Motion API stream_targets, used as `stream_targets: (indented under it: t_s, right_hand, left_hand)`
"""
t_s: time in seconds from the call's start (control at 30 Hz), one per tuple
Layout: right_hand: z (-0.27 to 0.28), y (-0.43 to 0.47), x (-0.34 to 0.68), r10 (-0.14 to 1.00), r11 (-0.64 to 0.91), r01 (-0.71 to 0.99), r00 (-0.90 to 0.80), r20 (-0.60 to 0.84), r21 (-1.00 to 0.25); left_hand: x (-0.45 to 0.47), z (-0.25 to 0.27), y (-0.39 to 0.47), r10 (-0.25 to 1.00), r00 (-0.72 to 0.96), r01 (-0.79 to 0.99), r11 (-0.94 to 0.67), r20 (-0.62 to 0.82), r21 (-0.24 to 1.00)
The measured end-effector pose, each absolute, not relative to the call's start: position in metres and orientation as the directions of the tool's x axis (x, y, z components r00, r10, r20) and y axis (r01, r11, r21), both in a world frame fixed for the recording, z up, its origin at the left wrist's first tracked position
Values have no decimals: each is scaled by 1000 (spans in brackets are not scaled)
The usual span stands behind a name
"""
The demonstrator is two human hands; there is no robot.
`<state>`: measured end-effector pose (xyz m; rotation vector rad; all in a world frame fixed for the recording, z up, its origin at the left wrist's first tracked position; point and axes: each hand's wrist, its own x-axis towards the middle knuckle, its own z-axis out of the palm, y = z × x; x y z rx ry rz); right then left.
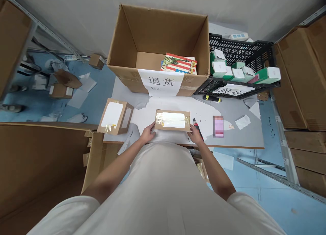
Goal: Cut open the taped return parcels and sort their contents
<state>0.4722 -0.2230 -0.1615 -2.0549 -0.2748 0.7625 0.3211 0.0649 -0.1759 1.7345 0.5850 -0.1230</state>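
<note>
A small taped cardboard box (159,125) with a white label on top lies before me at the table's front edge. My left hand (148,133) grips its left end, fingers against the side. At the opposite end, my right hand (195,134) holds the lower right corner. A red and black utility knife (198,128) lies close beside that hand, partly hidden by it. To the left stands a second, taller cardboard box (115,116) with a white label.
A large open carton (127,75) containing colourful printed packs (178,63) stands behind. Right of it is a black crate (244,44) of green-and-white boxes. A yellow-black cutter (212,98), a pink phone-shaped item (218,126) and paper scraps lie on the table (244,140).
</note>
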Motion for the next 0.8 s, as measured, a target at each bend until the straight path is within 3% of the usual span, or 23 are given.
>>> stream_targets:
  t_s: [0.13,0.27,0.5,0.7,0.8]
  right_hand:
    - [-160,-216,469,490,-576,-41,781,-386,-816]
    - [-150,-213,475,497,-593,16,794,-350,-805]
    - [-135,-205,487,461,-760,154,812,-357,-631]
    - [-147,-200,489,459,-751,149,818,-347,-644]
    - [-154,-210,487,456,-691,52,805,-379,-721]
  left_hand:
    - [327,-175,59,308,874,431,-131,-377,893]
    - [332,-159,63,376,857,439,-178,-352,881]
    - [343,-145,68,449,840,492,-397,-304,775]
    - [347,-159,67,458,842,461,-336,-285,821]
    - [340,-168,70,440,841,460,-272,-315,846]
